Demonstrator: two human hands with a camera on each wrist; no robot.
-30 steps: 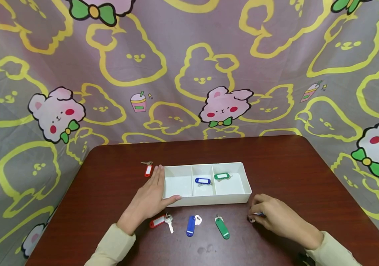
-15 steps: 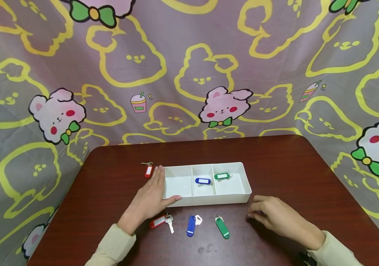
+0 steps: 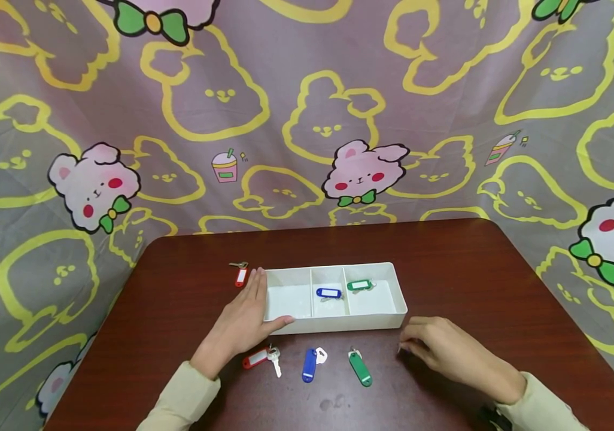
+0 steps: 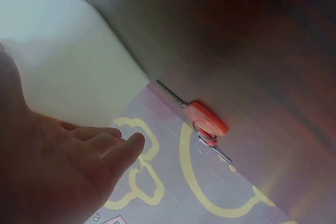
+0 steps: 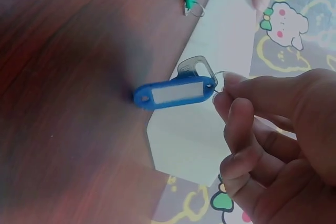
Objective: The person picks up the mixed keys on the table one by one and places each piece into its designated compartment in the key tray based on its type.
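Just off the near right corner of the white tray (image 3: 347, 324), your right hand (image 3: 436, 342) has a blue key tag (image 5: 178, 92) pinched by its ring, with a key (image 5: 186, 67) showing behind it. Your left hand (image 3: 245, 314) is pretty loose, fingers straight along the tray's left edge, thumb over the near one. Middle slot's got a blue fob (image 3: 328, 293), right slot a green fob (image 3: 359, 285). On the desk (image 3: 447, 257) along the tray's near edge you've got red (image 3: 255, 359), blue (image 3: 309, 366) and green tags (image 3: 360, 368), plus another red tag (image 3: 240, 276) by the far left corner.
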